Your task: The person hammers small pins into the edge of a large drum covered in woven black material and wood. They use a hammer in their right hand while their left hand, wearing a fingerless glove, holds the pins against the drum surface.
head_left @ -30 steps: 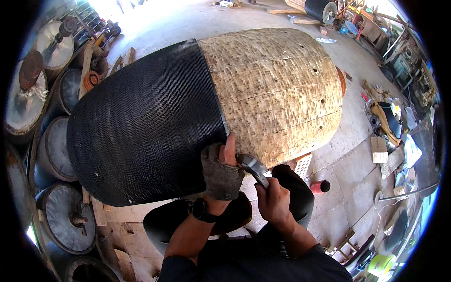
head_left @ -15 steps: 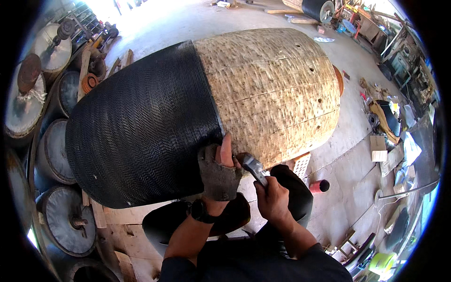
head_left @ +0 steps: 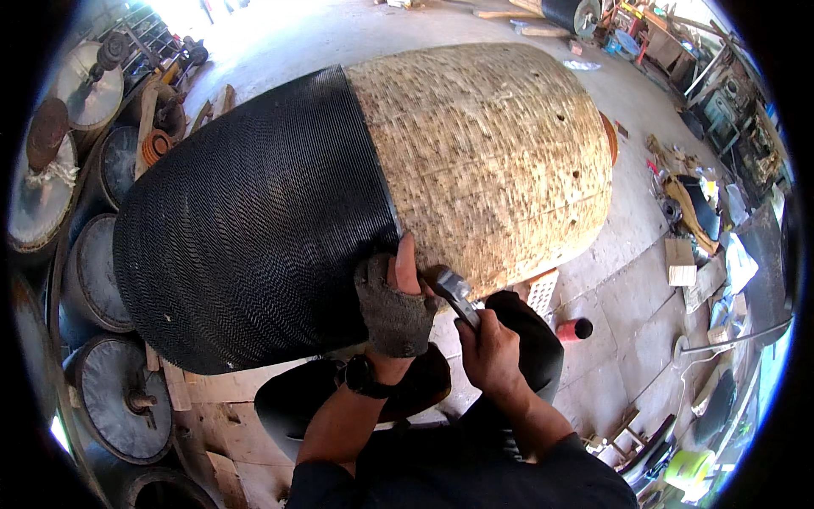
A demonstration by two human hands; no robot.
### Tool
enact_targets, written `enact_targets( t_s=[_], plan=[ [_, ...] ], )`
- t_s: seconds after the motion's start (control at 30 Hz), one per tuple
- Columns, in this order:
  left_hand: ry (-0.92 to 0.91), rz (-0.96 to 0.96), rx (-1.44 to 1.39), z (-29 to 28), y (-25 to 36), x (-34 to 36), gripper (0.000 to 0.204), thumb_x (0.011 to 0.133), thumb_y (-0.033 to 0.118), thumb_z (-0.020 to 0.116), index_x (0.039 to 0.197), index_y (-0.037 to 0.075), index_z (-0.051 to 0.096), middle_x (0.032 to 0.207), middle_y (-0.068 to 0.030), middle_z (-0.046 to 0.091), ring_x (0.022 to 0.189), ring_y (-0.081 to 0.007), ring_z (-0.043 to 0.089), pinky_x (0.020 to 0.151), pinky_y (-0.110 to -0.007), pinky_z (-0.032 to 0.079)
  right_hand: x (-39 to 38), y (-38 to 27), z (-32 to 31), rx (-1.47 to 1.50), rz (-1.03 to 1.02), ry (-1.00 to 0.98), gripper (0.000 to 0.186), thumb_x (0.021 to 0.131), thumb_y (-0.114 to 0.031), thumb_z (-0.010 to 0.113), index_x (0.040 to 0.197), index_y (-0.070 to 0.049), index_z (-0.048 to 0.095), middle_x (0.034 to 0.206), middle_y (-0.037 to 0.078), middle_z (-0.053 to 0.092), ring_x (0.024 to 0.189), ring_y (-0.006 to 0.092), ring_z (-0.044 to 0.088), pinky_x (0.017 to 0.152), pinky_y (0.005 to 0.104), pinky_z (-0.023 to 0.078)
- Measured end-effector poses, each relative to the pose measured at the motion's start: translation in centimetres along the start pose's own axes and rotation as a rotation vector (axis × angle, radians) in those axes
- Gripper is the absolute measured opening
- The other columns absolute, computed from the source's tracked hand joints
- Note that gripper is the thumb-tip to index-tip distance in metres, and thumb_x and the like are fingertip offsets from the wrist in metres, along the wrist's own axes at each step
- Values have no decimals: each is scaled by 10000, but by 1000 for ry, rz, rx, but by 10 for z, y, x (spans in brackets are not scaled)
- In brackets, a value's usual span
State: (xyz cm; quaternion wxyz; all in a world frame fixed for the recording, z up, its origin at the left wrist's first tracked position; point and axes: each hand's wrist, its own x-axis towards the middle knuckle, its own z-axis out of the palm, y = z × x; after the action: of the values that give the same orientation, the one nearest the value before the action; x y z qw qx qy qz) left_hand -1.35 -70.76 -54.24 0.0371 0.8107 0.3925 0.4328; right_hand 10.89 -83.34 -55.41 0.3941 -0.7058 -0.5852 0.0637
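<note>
A large barrel-shaped drum lies before me, its left part in black ribbed covering (head_left: 237, 220), its right in pale, pitted wood (head_left: 483, 153). My left hand (head_left: 394, 301), in a grey fingerless glove, rests low on the seam between them, one finger along the black edge and the others bent; what they grip, if anything, is hidden. My right hand (head_left: 490, 356) is closed on the handle of a metal hammer (head_left: 454, 287), whose head is just right of my left hand's fingers, at the wood.
Metal-ended rollers (head_left: 119, 399) are stacked along the left. A red and black can (head_left: 573, 330) is on the floor to the right, near cardboard (head_left: 681, 259) and scattered scrap. Another drum (head_left: 564, 17) lies at the back, beside a cluttered bench (head_left: 661, 47).
Both hands and the hammer have shifted slightly up and left in the picture, along with the drum and surroundings. Their positions against the seam are almost the same.
</note>
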Motion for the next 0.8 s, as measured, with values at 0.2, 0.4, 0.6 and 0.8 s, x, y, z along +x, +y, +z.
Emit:
enact_targets(
  t_s=[0.2,0.4,0.6,0.8],
  plan=[
    [48,34,-8,-2,2,6,756,730,68,711,1412,-27,399,887,-150,600,871,-334,564,872,-522,421,6,0,0,-104,-6,-55,241,887,-129,717,986,17,552,697,191,632,606,362,658,526,430,512],
    [6,-1,28,6,-1,2,717,809,194,677,1422,-48,395,953,-151,607,917,-339,570,906,-518,405,-1,-2,-4,23,6,53,234,889,-145,711,970,4,549,705,193,641,614,378,658,530,450,510],
    [-18,-100,-98,-22,8,6,721,790,79,670,1433,-69,378,1068,-181,598,964,-346,580,915,-508,433,4,-2,-5,96,119,17,148,936,-113,638,953,-1,542,698,215,593,638,421,620,559,443,473],
    [-95,22,-112,-41,2,-53,566,780,12,696,1326,8,546,1169,-176,613,1014,-333,608,864,-489,495,4,-5,-9,115,55,-8,179,933,-95,648,1033,20,553,755,224,625,657,408,644,563,425,493]
  ],
)
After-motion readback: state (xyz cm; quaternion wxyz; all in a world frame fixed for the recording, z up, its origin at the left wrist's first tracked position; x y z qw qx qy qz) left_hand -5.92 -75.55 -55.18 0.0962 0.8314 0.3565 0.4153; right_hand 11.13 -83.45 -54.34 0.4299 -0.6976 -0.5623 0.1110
